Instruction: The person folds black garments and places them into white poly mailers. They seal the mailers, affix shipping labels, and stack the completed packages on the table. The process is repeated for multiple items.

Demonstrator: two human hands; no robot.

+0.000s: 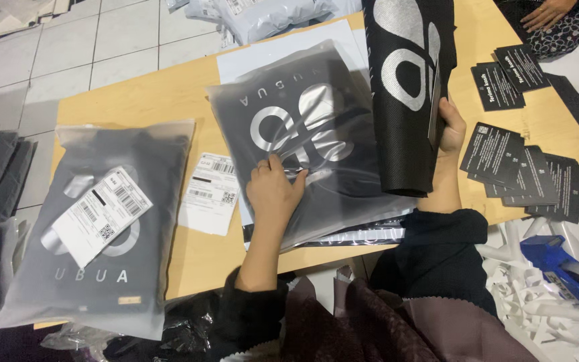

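Left hand presses spread fingers on the frosted bag, whose long axis runs 12 to 6 on the tabletop. At 3 o'clock, right hand clamps the black cloth bag upright beside it.

Bare table lies open beyond the packed bag; cards crowd the right.

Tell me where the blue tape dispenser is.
The blue tape dispenser lies at the lower right of the head view, on white paper scraps, below the black cards.
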